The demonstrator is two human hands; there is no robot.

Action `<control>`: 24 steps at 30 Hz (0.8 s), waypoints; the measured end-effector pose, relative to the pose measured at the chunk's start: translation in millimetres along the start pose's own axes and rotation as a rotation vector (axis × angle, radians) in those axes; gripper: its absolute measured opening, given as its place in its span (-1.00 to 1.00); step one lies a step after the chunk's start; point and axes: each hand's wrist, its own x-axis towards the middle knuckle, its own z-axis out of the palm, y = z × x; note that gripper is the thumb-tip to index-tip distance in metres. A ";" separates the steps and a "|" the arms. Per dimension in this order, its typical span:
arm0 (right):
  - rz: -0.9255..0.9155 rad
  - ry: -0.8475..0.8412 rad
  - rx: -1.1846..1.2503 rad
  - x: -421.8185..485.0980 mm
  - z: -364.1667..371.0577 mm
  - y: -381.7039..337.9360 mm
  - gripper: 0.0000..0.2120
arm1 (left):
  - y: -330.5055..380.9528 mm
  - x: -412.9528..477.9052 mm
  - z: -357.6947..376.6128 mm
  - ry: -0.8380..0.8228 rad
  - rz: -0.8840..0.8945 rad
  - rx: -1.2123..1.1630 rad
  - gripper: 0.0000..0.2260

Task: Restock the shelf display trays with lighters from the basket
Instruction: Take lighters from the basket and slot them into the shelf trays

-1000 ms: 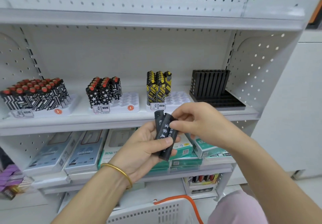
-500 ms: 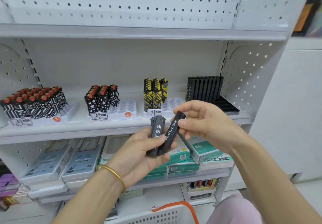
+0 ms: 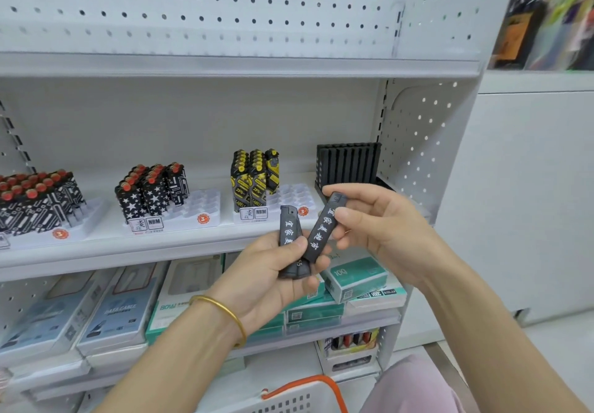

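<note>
At centre frame, one black lighter is pinched between thumb and fingertips of the right hand, gripped near its upper half and tilted with its cap toward the upper right. Its lower end is touching the fingers of the left hand, which is closed around a small bundle of the same black lighters, held upright with the thumb pressed across their fronts. A gold bangle is worn on the left wrist.

Just behind the right hand, at right of centre, a black slotted tray is seen on the shelf; it appears empty and is judged the likely destination. To its left, a tray with yellow lighters and a tray with starred ones are only partly filled; the far-left tray is nearly full. The basket is visible at the bottom edge, with an orange handle.

The lighters are judged light, rigid and smooth, so slipping from the bundle is a risk. Each is best taken by the flat sides near mid-body, leaving the base free for seating in a slot.
</note>
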 end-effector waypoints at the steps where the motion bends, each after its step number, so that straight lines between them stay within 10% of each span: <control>1: -0.017 0.034 -0.033 -1.3 -3.2 -0.7 -0.74 | -1.6 1.9 2.6 -0.003 -0.001 0.029 -0.85; 9: -0.385 0.684 -0.799 30.3 -53.7 -22.1 -0.75 | -14.0 25.1 27.5 -0.044 0.010 0.192 -0.88; 24: -0.269 0.536 -1.223 90.3 -80.4 -5.0 -0.64 | -12.7 39.9 35.8 -0.155 -0.056 0.094 -0.83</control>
